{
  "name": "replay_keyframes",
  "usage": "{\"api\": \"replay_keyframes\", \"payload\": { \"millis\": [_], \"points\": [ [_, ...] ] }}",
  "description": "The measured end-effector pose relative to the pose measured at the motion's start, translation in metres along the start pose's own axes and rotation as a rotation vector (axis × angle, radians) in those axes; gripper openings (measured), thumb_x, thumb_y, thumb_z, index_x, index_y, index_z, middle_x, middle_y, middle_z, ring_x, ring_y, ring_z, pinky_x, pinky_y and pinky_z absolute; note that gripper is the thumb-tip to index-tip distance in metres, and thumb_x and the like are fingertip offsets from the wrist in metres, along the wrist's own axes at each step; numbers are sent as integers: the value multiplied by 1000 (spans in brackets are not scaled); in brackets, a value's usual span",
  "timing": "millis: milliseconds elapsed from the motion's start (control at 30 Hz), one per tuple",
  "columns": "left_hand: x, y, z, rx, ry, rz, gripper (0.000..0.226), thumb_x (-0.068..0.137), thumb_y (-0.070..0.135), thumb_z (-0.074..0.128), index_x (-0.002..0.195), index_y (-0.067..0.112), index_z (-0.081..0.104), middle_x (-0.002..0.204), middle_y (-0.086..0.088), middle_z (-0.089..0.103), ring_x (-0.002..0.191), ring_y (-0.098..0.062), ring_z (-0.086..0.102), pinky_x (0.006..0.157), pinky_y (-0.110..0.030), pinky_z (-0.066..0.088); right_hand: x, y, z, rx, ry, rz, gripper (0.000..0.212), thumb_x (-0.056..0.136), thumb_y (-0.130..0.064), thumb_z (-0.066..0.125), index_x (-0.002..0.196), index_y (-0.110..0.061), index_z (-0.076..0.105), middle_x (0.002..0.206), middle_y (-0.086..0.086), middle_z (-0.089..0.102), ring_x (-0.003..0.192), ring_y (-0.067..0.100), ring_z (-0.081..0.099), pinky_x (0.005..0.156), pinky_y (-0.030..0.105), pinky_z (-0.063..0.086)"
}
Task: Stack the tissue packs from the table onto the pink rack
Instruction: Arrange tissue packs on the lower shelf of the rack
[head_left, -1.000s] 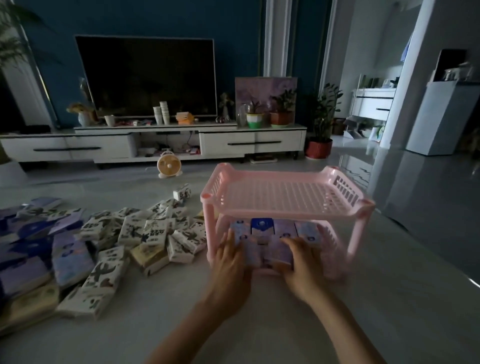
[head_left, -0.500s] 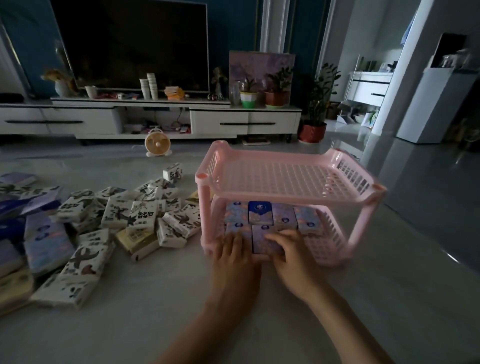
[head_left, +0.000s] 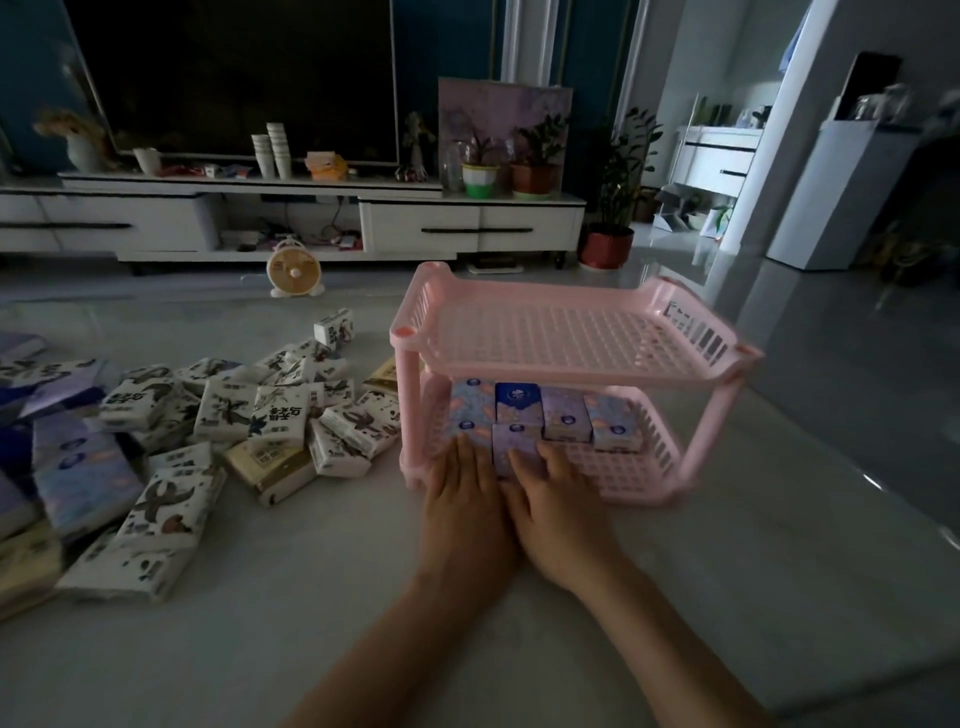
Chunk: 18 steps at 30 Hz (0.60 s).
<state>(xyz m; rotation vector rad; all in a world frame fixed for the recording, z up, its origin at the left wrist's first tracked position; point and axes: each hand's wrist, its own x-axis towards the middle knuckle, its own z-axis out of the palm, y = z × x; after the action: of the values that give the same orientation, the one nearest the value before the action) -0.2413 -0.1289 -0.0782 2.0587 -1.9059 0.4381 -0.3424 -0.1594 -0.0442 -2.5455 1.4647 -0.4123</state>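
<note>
A pink two-tier plastic rack with slotted walls and a mesh floor (head_left: 561, 332) is seen standing on the pale glossy table (head_left: 363, 597), right of centre. Its upper tier is bare. On the lower tier, a row of four small tissue packs in blue and lilac wrappers (head_left: 563, 415) is set along the back, each touching the next. In front of that row, at the left, two more packs are laid: a lilac tissue pack (head_left: 511, 444) and, just beside it on its left, a pale blue patterned pack (head_left: 465, 427), partly hidden.

The left hand (head_left: 465, 499) is laid flat at the rack's front left corner, its straight fingers resting on the pale blue patterned pack. The right hand (head_left: 556, 509) lies just beside it, touching it, with its straight fingers on the lilac tissue pack and the mesh floor next to it. The grip of both hands is released; nothing is clasped.

To the left of the rack, a loose heap of white tissue packs with dark prints (head_left: 249, 415) is spread over the table, the nearest lying close to the rack's left posts. A beige pack (head_left: 270, 462) lies among them, and larger blue and lilac packs (head_left: 78, 467) are piled at the far left edge.
</note>
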Motion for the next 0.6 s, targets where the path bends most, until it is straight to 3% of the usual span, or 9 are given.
{"api": "replay_keyframes", "payload": {
  "millis": [167, 267, 367, 467, 533, 600],
  "points": [
    [-2, 1, -3, -73, 149, -20, 57, 77, 28, 35, 121, -2, 56, 122, -25, 56, 119, -39, 50, 108, -41, 20, 2, -6, -3, -105, 71, 59, 52, 96, -46, 16, 140, -24, 33, 148, 6, 25, 134, 24, 26, 107, 36, 25],
    [-6, 0, -7, -78, 208, 10, 54, 71, 27, 58, 120, 6, 54, 116, -21, 60, 114, -37, 50, 97, -45, 42, 1, -14, 0, -98, 53, 65, 47, 100, -33, 30, 143, -15, 26, 154, 7, 12, 141, 24, 14, 113, 36, 15],
    [-7, 1, -10, -86, 172, -10, 46, 51, 19, 80, 93, 6, 68, 88, -14, 67, 89, -32, 62, 87, -44, 47, 4, -17, 3, -125, 59, 65, 50, 100, -30, 29, 144, -8, 23, 154, 11, 14, 140, 25, 17, 113, 36, 14],
    [-5, 0, -9, -39, 185, -41, 36, 54, 22, 74, 86, 6, 70, 86, -13, 68, 88, -31, 64, 91, -45, 41, 4, -14, 2, -111, 44, 100, 53, 99, -37, 27, 145, -11, 21, 155, 8, 14, 139, 25, 19, 112, 38, 16],
    [-4, -1, -9, -86, 233, -41, 36, 64, 26, 51, 85, 4, 70, 87, -13, 69, 88, -29, 66, 93, -42, 36, 4, -11, 0, -80, 13, 94, 55, 98, -42, 26, 145, -14, 21, 156, 5, 12, 140, 24, 16, 113, 37, 15],
    [-2, -2, -10, -148, 242, -56, 46, 64, 26, 36, 85, 4, 71, 88, -11, 71, 88, -25, 67, 91, -42, 45, 6, -7, 0, -59, -3, 69, 56, 98, -43, 26, 145, -15, 22, 156, 4, 11, 141, 22, 15, 113, 36, 14]
  ]
}}
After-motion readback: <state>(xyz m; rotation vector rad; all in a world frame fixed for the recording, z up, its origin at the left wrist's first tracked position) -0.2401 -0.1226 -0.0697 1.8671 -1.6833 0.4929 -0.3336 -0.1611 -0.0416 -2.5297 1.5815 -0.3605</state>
